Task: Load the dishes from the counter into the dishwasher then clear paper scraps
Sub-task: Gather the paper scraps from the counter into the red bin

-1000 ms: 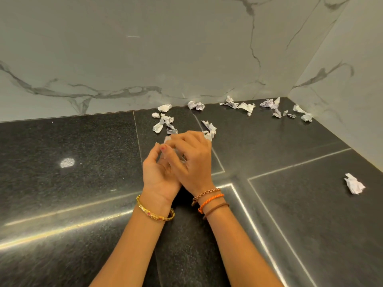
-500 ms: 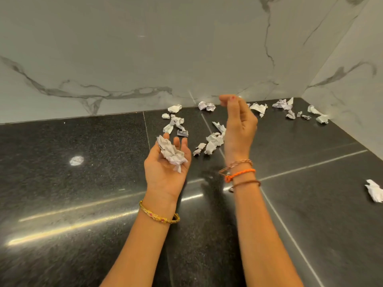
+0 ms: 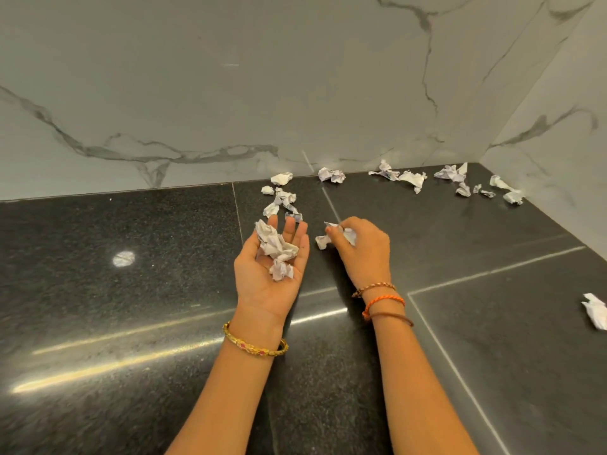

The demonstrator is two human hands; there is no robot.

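My left hand (image 3: 262, 274) is held palm up over the black counter (image 3: 131, 290), fingers relaxed, with a pile of crumpled paper scraps (image 3: 276, 251) lying in the palm. My right hand (image 3: 361, 251) is palm down on the counter just to the right, its fingers curled round crumpled paper scraps (image 3: 348, 234); another small scrap (image 3: 322, 241) lies by its fingertips. A cluster of loose scraps (image 3: 282, 200) sits just beyond my left fingertips.
More scraps lie along the marble back wall (image 3: 295, 93): one pair (image 3: 331, 175), another group (image 3: 404, 176) and several in the right corner (image 3: 466, 182). A lone scrap (image 3: 596, 311) lies at the counter's right. The side wall (image 3: 558, 142) closes off the corner.
My right hand has come down from mid-air onto the scraps beside my left hand and closed on them. My left hand stays palm up with its pile.
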